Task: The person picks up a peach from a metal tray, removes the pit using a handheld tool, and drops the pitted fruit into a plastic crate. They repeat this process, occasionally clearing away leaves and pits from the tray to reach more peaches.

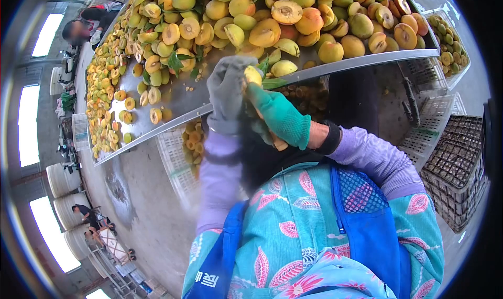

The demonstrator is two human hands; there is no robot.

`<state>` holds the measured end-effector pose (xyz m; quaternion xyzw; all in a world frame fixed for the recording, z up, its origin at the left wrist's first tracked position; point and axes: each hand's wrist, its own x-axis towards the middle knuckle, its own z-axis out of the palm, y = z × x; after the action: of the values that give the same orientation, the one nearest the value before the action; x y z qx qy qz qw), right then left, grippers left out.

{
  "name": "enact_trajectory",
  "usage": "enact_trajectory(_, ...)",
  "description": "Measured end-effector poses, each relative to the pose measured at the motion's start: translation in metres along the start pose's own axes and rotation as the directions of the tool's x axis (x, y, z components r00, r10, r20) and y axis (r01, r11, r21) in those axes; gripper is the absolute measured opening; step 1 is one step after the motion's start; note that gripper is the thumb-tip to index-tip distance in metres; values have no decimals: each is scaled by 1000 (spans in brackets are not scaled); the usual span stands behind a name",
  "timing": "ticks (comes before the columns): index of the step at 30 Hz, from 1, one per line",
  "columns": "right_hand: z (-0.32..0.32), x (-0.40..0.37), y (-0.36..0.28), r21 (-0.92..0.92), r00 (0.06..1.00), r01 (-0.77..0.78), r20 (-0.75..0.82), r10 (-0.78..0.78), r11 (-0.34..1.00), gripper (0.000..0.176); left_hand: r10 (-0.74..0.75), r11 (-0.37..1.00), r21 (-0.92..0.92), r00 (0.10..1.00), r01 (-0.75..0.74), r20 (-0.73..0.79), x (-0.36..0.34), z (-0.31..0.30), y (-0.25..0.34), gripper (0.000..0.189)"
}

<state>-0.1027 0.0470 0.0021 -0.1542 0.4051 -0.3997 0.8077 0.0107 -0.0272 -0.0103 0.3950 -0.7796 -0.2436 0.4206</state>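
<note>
A long steel bench [178,97] with a raised rim carries a heap of smooth, yellow-orange fruit halves [272,21], with bare metal left near its edge. Slatted plastic crates [456,162] crowd the floor on the right. At the rim, the grey knit-gloved left hand [226,94] and the green-gloved right hand [280,116] both clamp one small yellow fruit [252,74].

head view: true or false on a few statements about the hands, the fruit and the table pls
1. The left hand wears a grey glove. True.
2. The right hand wears a red glove. False: its glove is green.
3. A yellow fruit sits between the two hands. True.
4. The table is wooden and bare. False: it is metal and heaped with cut fruit halves.
5. Crates stand to the right of the person. True.
</note>
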Motion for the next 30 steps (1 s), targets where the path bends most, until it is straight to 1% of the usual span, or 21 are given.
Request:
enact_trajectory(1, -3, -4, -5, -68, 1000, -6, 8, 7, 998, 46, -231, 966, -108, 972, 235, 53, 5, 0, 1, 16)
enact_trajectory(2, -1, -2, -1, -21, 999, 39, -1, -39, 999, 46, -438, 868, -200, 890, 455, 128, 9, 0, 4, 13)
enact_trajectory(3, 2, 2, 3, 26, 996, 87, -11, -86, 996, 46, -351, 926, -98, 926, 366, 142, 15, -1, 12, 21)
enact_trajectory(4, 4, 5, 4, 73, 990, 139, -23, -137, 988, 46, -342, 918, -192, 938, 347, 62, 14, 2, 13, 21)
enact_trajectory(6, 0, 2, -3, 54, 992, 119, 36, -121, 991, 46, -339, 884, -372, 936, 284, -92, 6, 14, 12, 23)
enact_trajectory(7, -6, 0, -5, 45, 992, 109, 57, -112, 993, 46, -432, 799, -485, 901, 355, -52, 4, 18, 14, 24)
enact_trajectory(10, -43, 18, -8, -301, 989, 45, 146, 0, 952, 46, -378, 675, -592, 895, 441, 236, 1, 7, -6, 22)
enact_trajectory(11, -45, 22, -7, -425, 992, 117, 97, -83, 898, 45, -316, 688, -598, 911, 412, 264, 1, 1, -4, 14)
enact_trajectory(12, -41, 21, -6, -388, 993, 107, 81, -82, 915, 45, -172, 892, -385, 966, 235, 191, 1, -2, 0, 13)
enact_trajectory(13, -34, 19, -5, -351, 994, 103, 67, -85, 931, 46, -1, 991, -129, 987, 22, 161, 3, -4, 3, 13)
enact_trajectory(14, -28, 18, -5, -311, 995, 101, 50, -90, 945, 46, 173, 970, 139, 968, -199, 180, 6, -6, 4, 14)
enact_trajectory(16, -29, 31, 7, -627, 862, 413, 35, -506, 660, 44, -32, 994, -107, 999, 34, 25, -2, 12, -9, 20)
enact_trajectory(18, -39, 33, 3, -807, 714, 454, 76, -696, 377, 41, 48, 993, 108, 999, -46, -17, -6, 11, -9, 24)
enact_trajectory(19, -43, 36, 1, -861, 621, 436, 79, -779, 261, 40, -176, 982, -60, 982, 180, 62, -11, 7, -14, 29)
enact_trajectory(20, -57, 63, 1, -790, 641, 448, -44, -766, 420, 39, -314, 899, -290, 945, 328, 93, -16, 10, -13, 31)
enact_trajectory(22, -43, 32, -32, -417, 850, 370, -208, -483, 830, 42, -523, 531, -662, 819, 528, 234, -22, 19, -5, 35)
enact_trajectory(23, -38, 27, -26, -374, 813, 450, -205, -545, 811, 43, -586, 113, -883, 748, 456, 312, -21, 20, -5, 46)
enact_trajectory(24, -31, 19, -14, -334, 770, 526, -203, -605, 782, 45, -557, 269, -868, 802, 417, 213, -19, 22, 0, 45)
enact_trajectory(25, -32, 20, -4, -402, 755, 513, -208, -621, 758, 46, -511, 416, -834, 852, 363, 116, -16, 24, 10, 44)
enact_trajectory(28, -31, 32, 13, -606, 706, 408, -265, -657, 683, 45, -435, 532, -744, 885, 403, 168, -15, 12, 25, 39)
enact_trajectory(30, -39, 35, -5, -487, 765, 479, -176, -619, 730, 45, -363, 848, -349, 917, 398, 165, -13, 1, 19, 38)
